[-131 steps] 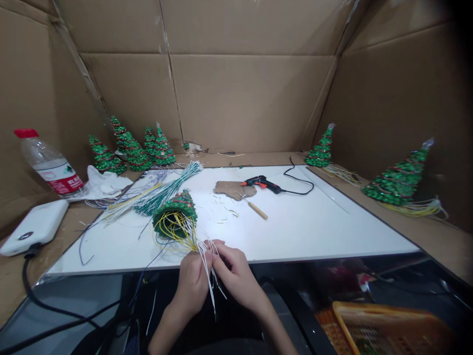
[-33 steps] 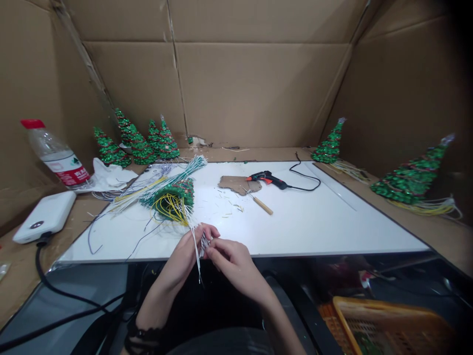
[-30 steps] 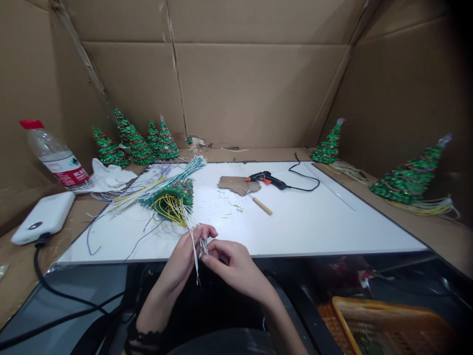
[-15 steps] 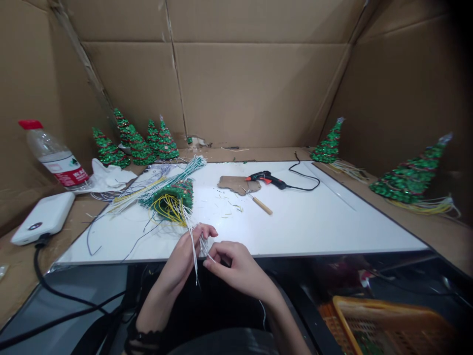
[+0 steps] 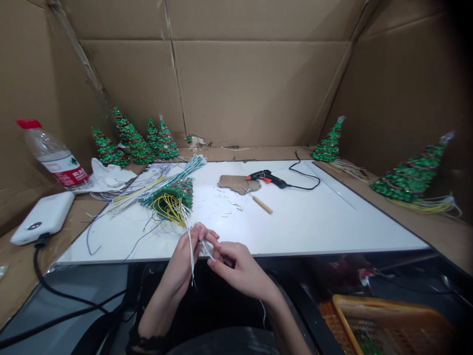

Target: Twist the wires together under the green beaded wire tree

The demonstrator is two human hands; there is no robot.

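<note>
Left hand (image 5: pixel 185 256) is closed around a bunch of white wires (image 5: pixel 189 235), thumb and fingers pinching them just past the near edge of the worktop (image 5: pixel 314 222). Right hand (image 5: pixel 236 264) is curled narrow, fingertips (image 5: pixel 211 260) pinching the loose ends of the same wires; the two hands touch at the thumbs.

The wires run out of the open base of a small green beaded tree (image 5: pixel 176 193), lying on its side on the worktop just beyond the left hand. Long axis goes from near-right to far-left: base faces the hands, tip points away to the left. Yellow wires (image 5: pixel 168 207) loop out of the base too. Free white ends hang down past the left hand, below the worktop edge.

Beyond the tree: a sheaf of green and white wires (image 5: pixel 173 175) on the same diagonal.

Farther out, beyond the right hand: cardboard scrap (image 5: pixel 236 183), glue gun (image 5: pixel 266 177), wooden-handled pick (image 5: pixel 260 203).

Far left: finished trees (image 5: pixel 136 145), water bottle (image 5: pixel 51 155), white box (image 5: pixel 39 224). Far right: two more trees (image 5: pixel 410 175). Orange basket (image 5: pixel 388 325) sits low, to the right of the right hand.
</note>
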